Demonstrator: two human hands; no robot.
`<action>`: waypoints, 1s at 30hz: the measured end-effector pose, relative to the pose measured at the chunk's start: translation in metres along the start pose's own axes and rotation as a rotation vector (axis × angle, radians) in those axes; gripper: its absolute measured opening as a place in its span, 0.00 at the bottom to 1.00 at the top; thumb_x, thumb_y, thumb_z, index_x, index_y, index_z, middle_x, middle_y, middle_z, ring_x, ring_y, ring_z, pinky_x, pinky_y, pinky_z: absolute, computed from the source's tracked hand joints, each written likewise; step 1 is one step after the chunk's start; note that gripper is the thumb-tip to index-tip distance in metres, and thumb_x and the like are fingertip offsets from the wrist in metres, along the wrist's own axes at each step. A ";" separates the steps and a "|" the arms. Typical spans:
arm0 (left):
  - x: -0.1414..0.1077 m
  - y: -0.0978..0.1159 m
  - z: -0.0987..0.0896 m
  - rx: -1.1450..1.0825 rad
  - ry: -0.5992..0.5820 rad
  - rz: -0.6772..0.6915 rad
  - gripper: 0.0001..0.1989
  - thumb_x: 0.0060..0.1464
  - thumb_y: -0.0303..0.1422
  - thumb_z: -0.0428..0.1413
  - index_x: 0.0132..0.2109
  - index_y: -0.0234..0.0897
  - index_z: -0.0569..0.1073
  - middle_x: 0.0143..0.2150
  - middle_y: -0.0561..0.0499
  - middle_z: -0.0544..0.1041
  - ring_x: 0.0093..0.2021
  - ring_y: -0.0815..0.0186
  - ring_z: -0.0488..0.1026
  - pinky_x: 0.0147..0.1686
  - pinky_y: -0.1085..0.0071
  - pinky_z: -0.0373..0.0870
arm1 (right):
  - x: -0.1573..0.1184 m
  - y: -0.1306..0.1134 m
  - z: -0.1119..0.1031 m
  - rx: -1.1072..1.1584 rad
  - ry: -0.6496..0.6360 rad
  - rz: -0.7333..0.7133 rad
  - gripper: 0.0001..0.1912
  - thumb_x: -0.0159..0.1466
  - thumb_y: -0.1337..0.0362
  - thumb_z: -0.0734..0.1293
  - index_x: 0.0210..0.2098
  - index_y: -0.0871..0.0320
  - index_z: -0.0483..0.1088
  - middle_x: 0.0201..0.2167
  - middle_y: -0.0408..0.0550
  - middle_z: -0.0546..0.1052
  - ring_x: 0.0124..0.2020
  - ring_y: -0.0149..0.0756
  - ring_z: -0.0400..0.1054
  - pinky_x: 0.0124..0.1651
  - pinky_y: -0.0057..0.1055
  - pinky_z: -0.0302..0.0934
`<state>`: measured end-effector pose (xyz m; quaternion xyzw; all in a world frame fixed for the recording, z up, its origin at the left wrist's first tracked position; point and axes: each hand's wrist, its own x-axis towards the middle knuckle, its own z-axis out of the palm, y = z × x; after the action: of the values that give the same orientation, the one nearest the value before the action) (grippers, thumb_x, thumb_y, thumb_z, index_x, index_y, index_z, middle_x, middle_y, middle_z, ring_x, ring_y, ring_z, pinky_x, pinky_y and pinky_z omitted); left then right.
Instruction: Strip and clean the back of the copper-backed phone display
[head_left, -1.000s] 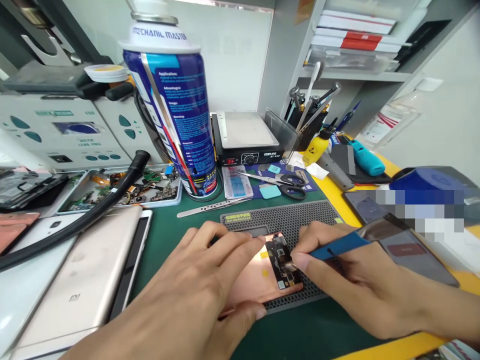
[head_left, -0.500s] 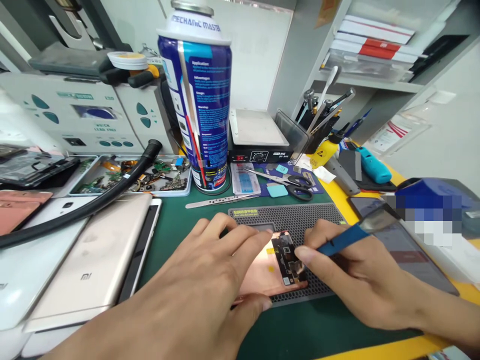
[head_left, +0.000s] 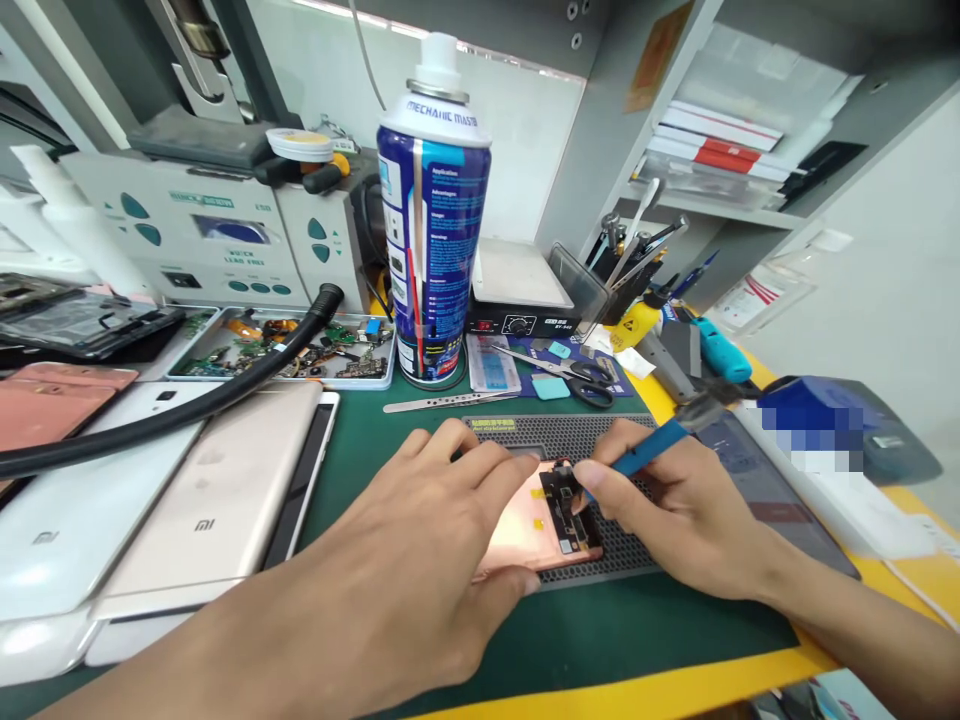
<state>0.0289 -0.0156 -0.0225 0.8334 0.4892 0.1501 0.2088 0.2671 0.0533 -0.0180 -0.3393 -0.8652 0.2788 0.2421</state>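
A copper-coloured phone screen part with a black flex circuit along its right end lies on a dark perforated pad. My left hand holds the part by its edges, fingers at the far side and thumb at the near side. Between thumb and fingers of my right hand is a blue-handled tool, its brush-like end pointing up and right. The tool's lower end is close to the black flex circuit; whether it touches cannot be made out.
A blue spray can stands behind the pad. Tweezers and scissors lie near it. Phones, a parts tray and a black hose are left. A dark screen lies right.
The camera view has shifted, showing more of the can's top. My right hand has moved in closer over the flex circuit with the blue tool. My left hand keeps its hold.
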 end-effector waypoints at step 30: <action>0.001 0.000 0.001 0.022 0.032 0.031 0.22 0.61 0.36 0.55 0.61 0.44 0.67 0.56 0.51 0.74 0.55 0.52 0.63 0.53 0.51 0.64 | 0.001 0.001 -0.004 -0.111 -0.062 -0.289 0.06 0.69 0.72 0.65 0.36 0.56 0.65 0.30 0.42 0.72 0.30 0.30 0.68 0.35 0.28 0.62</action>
<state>0.0300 -0.0150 -0.0229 0.8406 0.4811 0.1613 0.1894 0.2688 0.0556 -0.0155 -0.2154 -0.9262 0.2030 0.2337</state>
